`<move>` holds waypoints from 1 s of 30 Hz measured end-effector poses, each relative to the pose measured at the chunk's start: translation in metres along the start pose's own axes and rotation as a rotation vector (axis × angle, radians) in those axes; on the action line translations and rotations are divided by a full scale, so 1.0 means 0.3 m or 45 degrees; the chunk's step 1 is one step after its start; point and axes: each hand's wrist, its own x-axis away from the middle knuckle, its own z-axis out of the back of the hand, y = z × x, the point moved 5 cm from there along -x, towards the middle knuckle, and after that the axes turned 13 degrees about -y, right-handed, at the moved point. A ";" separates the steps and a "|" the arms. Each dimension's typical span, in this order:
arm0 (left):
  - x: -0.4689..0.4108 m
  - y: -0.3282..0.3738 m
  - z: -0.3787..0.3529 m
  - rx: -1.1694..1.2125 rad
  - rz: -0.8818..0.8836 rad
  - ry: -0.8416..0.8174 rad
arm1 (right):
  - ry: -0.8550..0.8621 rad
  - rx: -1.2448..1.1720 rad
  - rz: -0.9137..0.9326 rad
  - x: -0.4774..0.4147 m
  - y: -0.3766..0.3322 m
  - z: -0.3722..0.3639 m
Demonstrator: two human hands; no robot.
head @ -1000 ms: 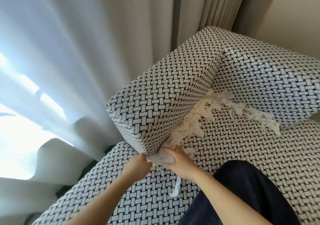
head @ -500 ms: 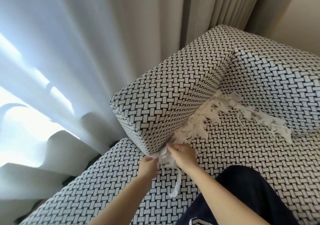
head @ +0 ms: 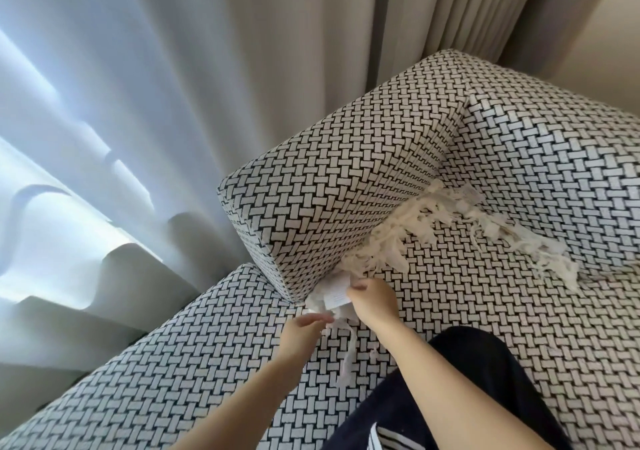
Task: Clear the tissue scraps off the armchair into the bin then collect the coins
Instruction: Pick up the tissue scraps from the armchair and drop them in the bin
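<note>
A sheer white curtain (head: 121, 120) fills the left side, bright with daylight. A beige drape (head: 433, 27) hangs to its right at the far end, and a plain wall (head: 609, 55) shows in the far right corner. The armchair (head: 485, 311), covered in black-and-white basket-weave cloth, takes up the lower and right part of the view. Its armrest (head: 329, 190) stands as a block in the middle, the back cushion (head: 554, 159) lies at the far right, and the seat spreads near and right. A dark garment (head: 485, 380) on the person covers the near right part of the seat.

The tissue scraps (head: 398, 238) lie in a ragged white band on the seat, along the seam where the armrest meets it, then bend right along the foot of the back cushion. At the near end of that band, just beside the armrest's near corner, the right hand (head: 372, 302) curls its fingers round a bunch of tissue (head: 334, 294). A long strip (head: 349, 359) trails from the bunch over the seat towards the near side. The left hand (head: 304, 325) is just left of the bunch and a little nearer, its fingers stretched fairly straight towards the paper and gripping nothing that shows. It is blurred, and whether the tips touch the tissue cannot be told
</note>
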 end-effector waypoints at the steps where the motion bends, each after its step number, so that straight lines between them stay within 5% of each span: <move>1: 0.004 0.000 -0.007 0.007 -0.011 0.008 | -0.010 -0.016 0.021 0.011 0.007 0.010; 10: 0.046 -0.011 0.018 0.263 -0.036 0.441 | 0.056 -0.192 0.137 0.098 0.040 0.115; 19: 0.011 0.067 -0.074 0.208 0.004 0.035 | 0.097 -0.335 0.219 0.165 0.070 0.154; 30: 0.058 0.038 -0.033 0.314 0.021 0.104 | 0.166 -0.362 0.206 0.209 0.118 0.197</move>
